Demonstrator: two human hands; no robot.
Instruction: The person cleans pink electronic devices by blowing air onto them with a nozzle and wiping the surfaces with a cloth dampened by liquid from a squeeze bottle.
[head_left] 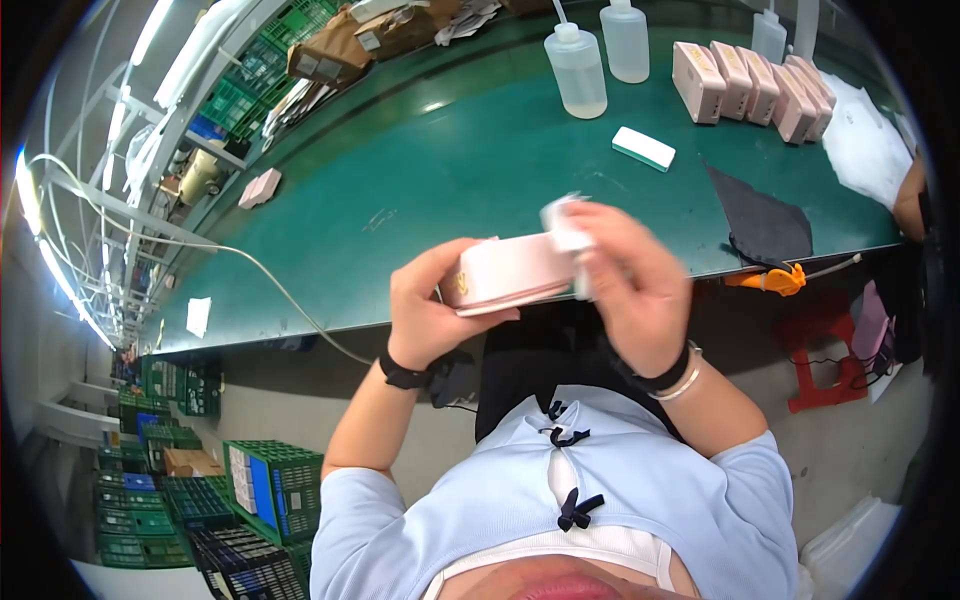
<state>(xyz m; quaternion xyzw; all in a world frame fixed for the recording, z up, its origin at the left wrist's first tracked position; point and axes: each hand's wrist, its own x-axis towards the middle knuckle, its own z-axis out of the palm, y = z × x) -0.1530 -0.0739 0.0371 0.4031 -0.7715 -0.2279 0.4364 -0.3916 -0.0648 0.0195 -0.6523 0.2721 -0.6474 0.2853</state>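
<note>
My left hand is closed around one end of a pale pink case with a small gold mark, tilted above the near edge of the green table. In my right hand is a crumpled white cloth, pressed against the case's other end. The right fingers are slightly blurred, and they partly cover that end of the case. Beyond my hands lies a white block with a green underside. Several similar pink cases stand in a row at the far right.
Clear squeeze bottles stand at the back. A black cloth and an orange-handled tool are by the right edge. Another pink piece lies far left. A cable crosses the left side; green crates stand below.
</note>
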